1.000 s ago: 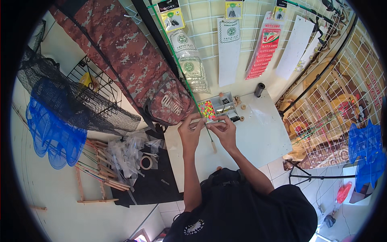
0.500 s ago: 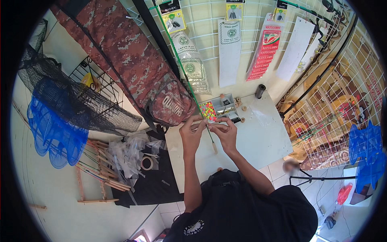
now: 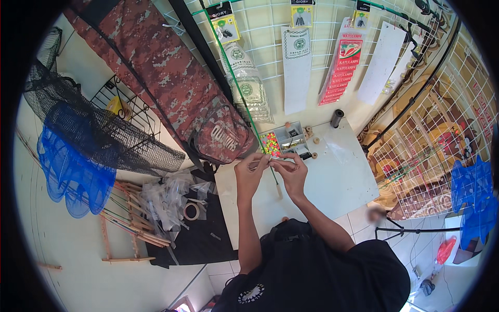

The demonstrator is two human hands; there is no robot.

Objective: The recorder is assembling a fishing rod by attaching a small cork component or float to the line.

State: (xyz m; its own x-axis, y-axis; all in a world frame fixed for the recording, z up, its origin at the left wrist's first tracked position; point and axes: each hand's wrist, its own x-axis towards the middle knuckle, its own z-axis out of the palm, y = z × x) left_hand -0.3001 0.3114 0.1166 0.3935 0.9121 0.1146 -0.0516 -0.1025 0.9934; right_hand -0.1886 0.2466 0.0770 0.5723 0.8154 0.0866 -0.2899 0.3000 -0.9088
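Over the white table, my left hand [image 3: 249, 176] and my right hand [image 3: 291, 176] meet with fingertips pinched together. Whatever small, pale thing lies between them is too tiny to name. A thin green fishing rod [image 3: 276, 177] passes by my fingertips, its pale handle end [image 3: 279, 192] pointing toward me. Just beyond my fingers sits a compartment box [image 3: 297, 126]. Its left section holds many small neon beads [image 3: 270, 141] in pink, yellow, green and orange; dark small packets lie in other sections.
Wooden spools [image 3: 309, 131] and a dark cylinder [image 3: 338, 115] stand on the white table [image 3: 332, 182]. A camouflage bag [image 3: 171, 78] leans at left. Plastic bags and a tape roll [image 3: 191, 211] lie on black cloth. Packets hang on a wire grid; blue nets [image 3: 78, 171] hang at the sides.
My fingertips have drawn closer together, and the pale thing between them shows less. The whole view has shifted slightly; the table items stay put.
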